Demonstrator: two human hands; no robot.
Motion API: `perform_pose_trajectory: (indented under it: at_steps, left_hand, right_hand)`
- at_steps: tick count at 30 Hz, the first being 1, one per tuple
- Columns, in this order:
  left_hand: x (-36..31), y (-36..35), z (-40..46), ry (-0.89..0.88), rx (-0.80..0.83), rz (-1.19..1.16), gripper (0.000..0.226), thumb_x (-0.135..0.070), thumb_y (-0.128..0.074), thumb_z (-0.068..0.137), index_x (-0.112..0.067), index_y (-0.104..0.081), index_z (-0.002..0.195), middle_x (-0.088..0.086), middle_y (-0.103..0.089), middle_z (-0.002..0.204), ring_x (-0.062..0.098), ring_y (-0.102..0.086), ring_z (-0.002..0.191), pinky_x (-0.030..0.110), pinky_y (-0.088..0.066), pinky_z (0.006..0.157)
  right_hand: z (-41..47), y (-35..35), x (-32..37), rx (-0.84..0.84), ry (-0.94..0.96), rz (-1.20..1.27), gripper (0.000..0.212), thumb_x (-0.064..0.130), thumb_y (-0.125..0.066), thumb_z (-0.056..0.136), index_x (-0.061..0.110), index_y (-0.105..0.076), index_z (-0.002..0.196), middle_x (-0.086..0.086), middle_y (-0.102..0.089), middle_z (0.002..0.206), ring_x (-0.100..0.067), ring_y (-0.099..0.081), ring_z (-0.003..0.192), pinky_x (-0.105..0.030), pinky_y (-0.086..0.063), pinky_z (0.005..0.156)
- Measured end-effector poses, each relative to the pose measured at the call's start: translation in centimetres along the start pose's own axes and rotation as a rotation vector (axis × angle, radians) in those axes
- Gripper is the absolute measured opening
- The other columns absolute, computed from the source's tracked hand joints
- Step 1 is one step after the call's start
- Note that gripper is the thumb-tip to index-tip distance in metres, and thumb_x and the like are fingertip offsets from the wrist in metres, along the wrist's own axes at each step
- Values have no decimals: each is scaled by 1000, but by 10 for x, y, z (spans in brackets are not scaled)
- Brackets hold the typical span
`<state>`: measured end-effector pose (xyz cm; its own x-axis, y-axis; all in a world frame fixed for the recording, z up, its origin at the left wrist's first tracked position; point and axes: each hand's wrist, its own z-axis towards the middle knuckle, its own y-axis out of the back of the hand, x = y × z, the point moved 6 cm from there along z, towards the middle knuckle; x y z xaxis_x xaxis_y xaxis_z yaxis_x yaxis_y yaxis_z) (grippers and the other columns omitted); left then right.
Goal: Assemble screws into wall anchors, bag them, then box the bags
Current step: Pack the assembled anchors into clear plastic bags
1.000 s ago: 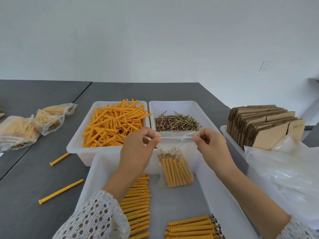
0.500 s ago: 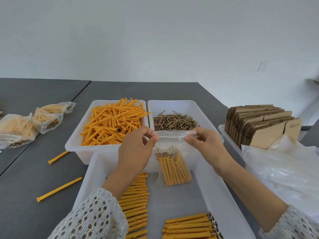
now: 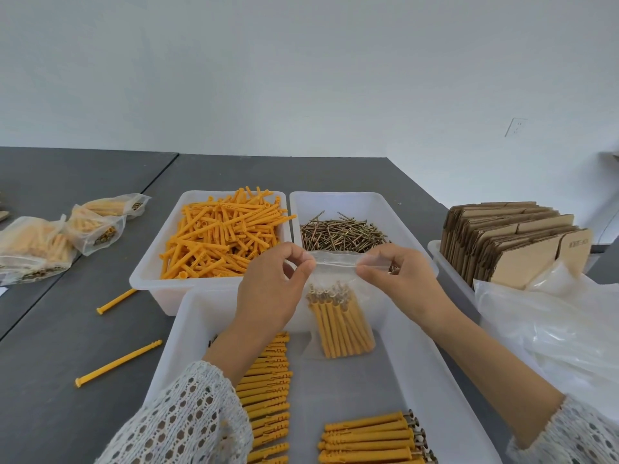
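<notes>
A clear plastic bag (image 3: pixel 336 309) with several orange anchors fitted with screws hangs upright over the near white tray (image 3: pixel 432 370). My left hand (image 3: pixel 271 289) pinches the bag's top edge at its left end. At the right end, my right hand (image 3: pixel 398 276) pinches the same edge. More assembled anchors (image 3: pixel 368 440) lie in rows on the tray floor. Behind it stand a bin of loose orange anchors (image 3: pixel 217 236) and a bin of screws (image 3: pixel 341 231).
Filled bags (image 3: pixel 60 239) lie on the grey table at the left. Two loose anchors (image 3: pixel 117 363) lie on the table left of the tray. At the right, flat cardboard boxes (image 3: pixel 509 242) stand in a bin, with a heap of clear plastic bags (image 3: pixel 552 333) in front.
My right hand has slid left along the bag's top edge, closer to my left hand. The bag still hangs at the same spot.
</notes>
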<state>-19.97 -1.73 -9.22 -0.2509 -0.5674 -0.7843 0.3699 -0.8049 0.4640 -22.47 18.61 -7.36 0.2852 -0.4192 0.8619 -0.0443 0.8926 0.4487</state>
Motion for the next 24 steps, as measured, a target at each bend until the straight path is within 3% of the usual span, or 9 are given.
perform_pose_trajectory:
  at_steps: [3, 7, 9, 12, 15, 17, 20, 24]
  left_hand:
    - [-1, 0, 0, -8, -6, -8, 14, -30, -65, 92, -36, -63, 80, -19, -65, 77, 3, -58, 78, 23, -42, 61]
    - [-3, 0, -2, -34, -4, -55, 13, -29, -67, 91, -38, -64, 82, -24, -65, 87, 3, -58, 80, 23, -46, 66]
    - [-6, -2, -4, -59, 20, -74, 14, -27, -69, 90, -39, -64, 85, -25, -64, 90, 3, -57, 83, 17, -44, 69]
    - [-10, -6, -5, -78, 40, -96, 14, -24, -70, 89, -37, -66, 87, -20, -65, 89, 3, -56, 87, 5, -35, 71]
    - [-12, -6, -5, -72, 45, -125, 13, -24, -71, 89, -36, -68, 85, -20, -67, 86, 4, -56, 88, 5, -34, 70]
    - [-12, -6, -4, -72, 52, -129, 14, -24, -71, 89, -36, -67, 85, -20, -67, 87, 5, -57, 89, 12, -38, 73]
    - [-13, -7, -4, -61, 57, -113, 17, -25, -70, 89, -40, -64, 84, -19, -66, 91, 8, -57, 95, 21, -43, 79]
    - [-16, -7, -5, -58, 50, -87, 24, -25, -70, 89, -45, -60, 82, -22, -62, 90, 6, -55, 98, 20, -42, 83]
  right_hand:
    - [2, -2, 5, 2, 24, -68, 4, 17, -74, 86, 20, -73, 83, 12, -67, 95, 1, -58, 93, -16, -38, 77]
    - [3, -4, 11, 0, 62, -93, 8, 13, -73, 86, 18, -72, 79, 13, -68, 87, 4, -59, 91, -14, -41, 82]
    - [3, -6, 13, -6, 79, -93, 10, 10, -72, 86, 16, -71, 78, 12, -68, 85, 1, -60, 92, -15, -42, 86]
    - [-1, -8, 16, -17, 113, -112, 15, 8, -71, 85, 19, -68, 75, 11, -67, 83, 3, -59, 89, -5, -39, 81]
    - [-3, -9, 20, -32, 149, -153, 17, 9, -71, 85, 22, -67, 75, 11, -66, 84, 5, -58, 88, 0, -37, 77]
    - [-4, -9, 24, -28, 177, -236, 12, 15, -72, 86, 23, -69, 77, 12, -65, 86, 2, -58, 90, -6, -39, 80]
    - [-4, -15, 30, -16, 224, -436, 8, 27, -72, 86, 29, -68, 80, 12, -63, 92, -6, -55, 97, -30, -35, 93]
    - [-2, -26, 39, -40, 272, -525, 12, 32, -69, 87, 37, -62, 79, 15, -61, 92, -7, -52, 100, -33, -26, 92]
